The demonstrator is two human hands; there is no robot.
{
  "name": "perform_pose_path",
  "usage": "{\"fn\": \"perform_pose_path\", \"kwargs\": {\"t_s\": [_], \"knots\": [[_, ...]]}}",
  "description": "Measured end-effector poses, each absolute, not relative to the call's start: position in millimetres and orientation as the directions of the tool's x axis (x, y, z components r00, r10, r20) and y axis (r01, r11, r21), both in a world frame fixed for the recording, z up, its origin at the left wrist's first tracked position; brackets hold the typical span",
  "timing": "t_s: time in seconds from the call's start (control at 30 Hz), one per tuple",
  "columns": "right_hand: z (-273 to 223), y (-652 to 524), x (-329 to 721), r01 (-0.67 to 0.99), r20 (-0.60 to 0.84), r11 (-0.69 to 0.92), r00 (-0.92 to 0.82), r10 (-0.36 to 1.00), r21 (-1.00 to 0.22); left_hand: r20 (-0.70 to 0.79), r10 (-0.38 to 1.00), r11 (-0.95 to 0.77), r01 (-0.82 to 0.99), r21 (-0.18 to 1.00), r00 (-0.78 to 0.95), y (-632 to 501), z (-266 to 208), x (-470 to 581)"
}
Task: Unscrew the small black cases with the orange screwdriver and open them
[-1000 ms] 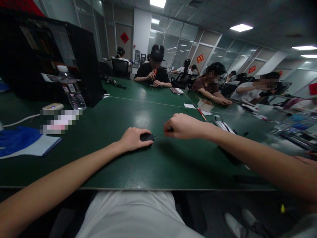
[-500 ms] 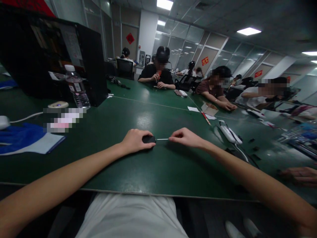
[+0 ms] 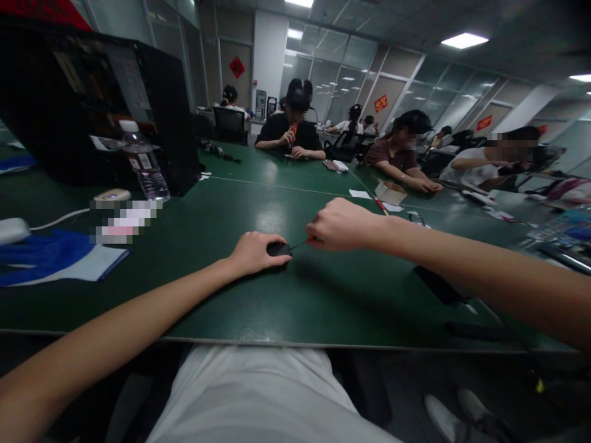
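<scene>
My left hand (image 3: 253, 252) is closed around a small black computer mouse (image 3: 278, 249), holding it against the green tabletop. Slightly raised to its right, my right hand (image 3: 336, 226) is wrapped round a screwdriver (image 3: 312, 239). Only a bit of the red handle shows between the fingers; the rest is hidden in the fist. Its thin shaft slants down leftward to the mouse's right end. I cannot tell whether the tip touches the mouse or sits in it.
To the left are a blue-and-white glove (image 3: 69, 261), a water bottle (image 3: 146, 163) and a black computer case (image 3: 159, 111). A small open carton (image 3: 390, 192) lies beyond my right forearm. Several people sit around. The table's front edge (image 3: 258, 341) runs before my lap.
My right hand has risen and turned from a fingertip pinch to a fist, bringing its forearm higher. The shaft now slants instead of lying level. My left hand keeps the mouse.
</scene>
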State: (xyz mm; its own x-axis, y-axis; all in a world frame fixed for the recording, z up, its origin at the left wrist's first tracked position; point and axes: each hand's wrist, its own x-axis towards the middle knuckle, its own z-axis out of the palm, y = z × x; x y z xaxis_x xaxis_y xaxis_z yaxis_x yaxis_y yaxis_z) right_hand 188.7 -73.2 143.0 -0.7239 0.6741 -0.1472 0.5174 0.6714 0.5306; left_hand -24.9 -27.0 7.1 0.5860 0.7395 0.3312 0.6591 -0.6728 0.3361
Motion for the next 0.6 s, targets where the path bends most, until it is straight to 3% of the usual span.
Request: {"fn": "perform_pose_path", "kwargs": {"t_s": [0.1,0.17,0.23,0.3,0.4,0.5,0.57,0.6], "knots": [[138.9,-56.2,204.5,0.787,-0.093,0.58,-0.574,0.813,0.21,0.327,0.74,-0.672,0.659,0.338,0.588,-26.8,7.3,-25.3],[127.9,-46.4,219.4,0.878,-0.185,0.467,-0.478,0.859,-0.099,0.326,0.738,-0.675,0.653,0.344,0.59,-26.6,7.0,-25.5],[109.8,-40.2,234.7,0.887,-0.347,0.247,-0.39,0.853,-0.39,0.325,0.737,-0.676,0.648,0.351,0.593,-26.1,6.7,-25.9],[87.3,-38.9,246.7,0.826,-0.471,0.052,-0.37,0.801,-0.561,0.324,0.737,-0.675,0.648,0.352,0.593,-25.5,6.3,-26.7],[55.8,-45.0,254.8,0.793,-0.468,0.032,-0.391,0.792,-0.609,0.321,0.741,-0.672,0.653,0.35,0.59,-24.7,6.1,-28.2],[42.3,-55.7,255.6,0.776,-0.344,0.116,-0.401,0.849,-0.62,0.327,0.754,-0.656,0.662,0.362,0.569,-24.5,6.3,-29.1],[46.9,-62.0,255.8,0.79,-0.138,0.323,-0.452,0.881,-0.521,0.329,0.767,-0.642,0.67,0.373,0.551,-24.6,6.4,-29.0],[52.4,-64.4,256.0,0.796,-0.011,0.465,-0.509,0.861,-0.388,0.329,0.771,-0.636,0.672,0.379,0.545,-24.7,6.4,-28.8]]}}
